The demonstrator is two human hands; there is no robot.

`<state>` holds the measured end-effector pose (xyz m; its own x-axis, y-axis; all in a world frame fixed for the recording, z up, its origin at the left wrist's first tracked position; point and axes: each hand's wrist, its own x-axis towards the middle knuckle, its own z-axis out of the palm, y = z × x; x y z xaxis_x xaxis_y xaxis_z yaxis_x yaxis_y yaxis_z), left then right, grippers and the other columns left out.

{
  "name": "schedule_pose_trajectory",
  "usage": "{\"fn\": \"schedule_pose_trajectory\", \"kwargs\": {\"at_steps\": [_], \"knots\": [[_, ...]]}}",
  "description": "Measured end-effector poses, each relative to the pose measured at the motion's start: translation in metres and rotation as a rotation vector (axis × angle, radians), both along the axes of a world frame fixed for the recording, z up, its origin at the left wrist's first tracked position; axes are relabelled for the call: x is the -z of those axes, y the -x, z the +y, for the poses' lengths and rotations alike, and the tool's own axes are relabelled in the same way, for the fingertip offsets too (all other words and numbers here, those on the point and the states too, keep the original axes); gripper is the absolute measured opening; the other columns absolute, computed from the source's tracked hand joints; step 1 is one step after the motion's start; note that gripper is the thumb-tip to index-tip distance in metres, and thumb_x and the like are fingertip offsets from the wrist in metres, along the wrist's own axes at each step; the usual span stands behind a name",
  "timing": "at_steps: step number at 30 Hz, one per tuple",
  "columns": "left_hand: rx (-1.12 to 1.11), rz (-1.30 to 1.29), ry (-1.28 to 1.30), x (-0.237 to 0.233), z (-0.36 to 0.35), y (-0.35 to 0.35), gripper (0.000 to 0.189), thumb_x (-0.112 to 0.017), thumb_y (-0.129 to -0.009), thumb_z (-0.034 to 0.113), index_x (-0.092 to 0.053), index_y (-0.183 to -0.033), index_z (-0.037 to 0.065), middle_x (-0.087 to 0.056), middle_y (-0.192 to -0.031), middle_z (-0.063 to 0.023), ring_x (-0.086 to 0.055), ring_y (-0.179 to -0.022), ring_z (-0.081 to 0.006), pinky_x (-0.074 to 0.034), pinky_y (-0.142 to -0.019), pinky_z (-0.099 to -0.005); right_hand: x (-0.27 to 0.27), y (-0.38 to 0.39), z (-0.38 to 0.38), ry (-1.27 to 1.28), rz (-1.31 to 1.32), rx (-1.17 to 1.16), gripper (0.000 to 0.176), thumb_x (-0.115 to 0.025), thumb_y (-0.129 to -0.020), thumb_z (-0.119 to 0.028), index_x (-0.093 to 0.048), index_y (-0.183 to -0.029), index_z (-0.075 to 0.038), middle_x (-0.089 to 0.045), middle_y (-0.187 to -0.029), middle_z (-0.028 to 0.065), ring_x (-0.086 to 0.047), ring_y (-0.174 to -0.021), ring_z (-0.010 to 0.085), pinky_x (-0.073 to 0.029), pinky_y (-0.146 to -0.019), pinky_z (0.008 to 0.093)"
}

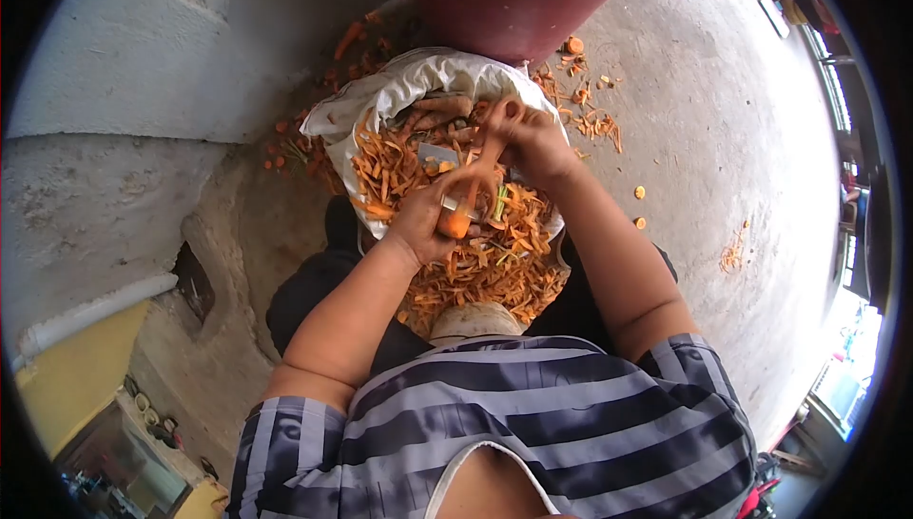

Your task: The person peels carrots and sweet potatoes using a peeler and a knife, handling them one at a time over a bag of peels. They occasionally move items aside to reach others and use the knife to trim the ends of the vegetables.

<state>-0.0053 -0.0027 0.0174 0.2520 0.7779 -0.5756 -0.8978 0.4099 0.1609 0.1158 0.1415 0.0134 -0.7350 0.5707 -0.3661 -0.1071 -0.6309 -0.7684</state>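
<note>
My left hand [418,226] is closed around a carrot [455,224], whose bright orange end faces up. A small shiny metal piece shows beside that end. My right hand [540,146] is closed farther forward; motion blur hides what its fingers grip. Between the hands runs a blurred brownish-orange shape. Below them a white sack [331,119] with its mouth spread wide holds many carrot peelings [514,272]. Unpeeled carrots [442,112] lie at its far side. A flat grey blade-like piece [437,155] shows above the peelings, left of the blurred shape.
A large dark red tub [514,5] stands just beyond the sack. Peelings and carrot slices [639,193] are scattered on the concrete floor [732,138]. At the left is a rough grey wall [114,72] with a white pipe [100,314] along its lower part.
</note>
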Motion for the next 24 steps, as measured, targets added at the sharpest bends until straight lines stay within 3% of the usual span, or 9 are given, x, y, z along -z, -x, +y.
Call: {"fn": "schedule_pose_trajectory", "kwargs": {"at_steps": [1, 2, 4, 7, 10, 15, 18, 22, 24], "knots": [[0.017, -0.01, -0.014, 0.009, -0.001, 0.001, 0.027, -0.05, -0.087, 0.026, -0.053, -0.106, 0.008, -0.054, -0.088, -0.0037, -0.057, -0.077, -0.0164, -0.052, -0.065, -0.0327, -0.001, -0.004, 0.013, 0.063, 0.027, 0.056, 0.021, -0.058, -0.081, -0.013, -0.049, -0.097, -0.002, -0.056, -0.087, 0.0097, -0.057, -0.08, 0.0203, -0.048, -0.072, 0.0325], [0.025, -0.02, -0.043, 0.014, -0.003, 0.002, 0.026, -0.05, -0.087, 0.026, -0.053, -0.105, 0.007, -0.055, -0.089, -0.0037, -0.057, -0.078, -0.0162, -0.052, -0.065, -0.0322, 0.004, -0.009, 0.027, -0.109, -0.148, 0.215, 0.021, -0.057, -0.082, -0.015, -0.049, -0.096, -0.001, -0.056, -0.086, 0.0111, -0.057, -0.078, 0.0215, -0.048, -0.072, 0.034], [0.052, -0.04, -0.097, 0.015, -0.005, 0.003, 0.025, -0.05, -0.087, 0.025, -0.054, -0.105, 0.007, -0.055, -0.091, -0.0037, -0.057, -0.081, -0.0157, -0.051, -0.066, -0.0313, -0.007, -0.016, 0.035, -0.094, -0.042, 0.313, 0.021, -0.056, -0.082, -0.015, -0.048, -0.095, -0.001, -0.056, -0.083, 0.0106, -0.057, -0.076, 0.0208, -0.049, -0.069, 0.0328], [-0.043, -0.088, 0.007, -0.001, 0.001, 0.002, 0.026, -0.048, -0.088, 0.024, -0.053, -0.108, 0.007, -0.056, -0.093, -0.0035, -0.057, -0.081, -0.0139, -0.05, -0.067, -0.0284, -0.024, -0.003, 0.009, -0.02, 0.109, 0.151, 0.019, -0.057, -0.082, -0.014, -0.048, -0.093, -0.002, -0.056, -0.081, 0.0094, -0.056, -0.072, 0.0191, -0.049, -0.065, 0.0302], [-0.053, -0.056, -0.052, 0.004, 0.0, 0.003, 0.028, -0.046, -0.089, 0.023, -0.052, -0.111, 0.007, -0.055, -0.096, -0.0038, -0.057, -0.084, -0.0122, -0.049, -0.069, -0.0265, -0.024, 0.004, -0.013, 0.03, 0.141, -0.204, 0.02, -0.059, -0.08, -0.014, -0.048, -0.094, -0.003, -0.056, -0.081, 0.0086, -0.057, -0.074, 0.0194, -0.049, -0.067, 0.0317], [0.084, 0.208, 0.012, 0.005, -0.003, 0.0, 0.031, -0.044, -0.09, 0.028, -0.049, -0.112, 0.007, -0.055, -0.094, -0.005, -0.055, -0.079, -0.0118, -0.048, -0.068, -0.0254, -0.002, -0.01, 0.032, -0.067, -0.088, 0.303, 0.017, -0.057, -0.081, -0.01, -0.047, -0.093, -0.003, -0.058, -0.081, 0.0119, -0.06, -0.074, 0.0224, -0.052, -0.067, 0.0344], [0.073, 0.102, -0.076, 0.007, -0.004, 0.001, 0.035, -0.04, -0.091, 0.03, -0.047, -0.113, 0.003, -0.056, -0.089, -0.0075, -0.057, -0.077, -0.0149, -0.051, -0.066, -0.0288, -0.004, -0.016, 0.038, -0.008, -0.089, 0.335, 0.017, -0.054, -0.084, -0.012, -0.048, -0.095, -0.001, -0.056, -0.084, 0.0124, -0.058, -0.078, 0.0211, -0.049, -0.069, 0.033], [-0.057, 0.057, 0.04, 0.0, 0.002, 0.0, 0.032, -0.04, -0.092, 0.026, -0.046, -0.114, 0.004, -0.055, -0.09, -0.0064, -0.056, -0.075, -0.0141, -0.048, -0.066, -0.0262, -0.02, 0.001, -0.009, 0.026, 0.298, -0.167, 0.019, -0.057, -0.079, -0.008, -0.048, -0.095, -0.002, -0.056, -0.085, 0.0116, -0.057, -0.078, 0.0218, -0.048, -0.07, 0.035], [-0.046, -0.029, 0.051, 0.003, 0.0, 0.0, 0.031, -0.039, -0.092, 0.025, -0.047, -0.113, 0.004, -0.055, -0.09, -0.0065, -0.056, -0.074, -0.0145, -0.048, -0.066, -0.0262, -0.017, 0.002, -0.009, 0.03, 0.147, -0.143, 0.021, -0.058, -0.079, -0.009, -0.048, -0.095, -0.002, -0.056, -0.082, 0.0106, -0.058, -0.076, 0.0218, -0.05, -0.068, 0.0336]]}}
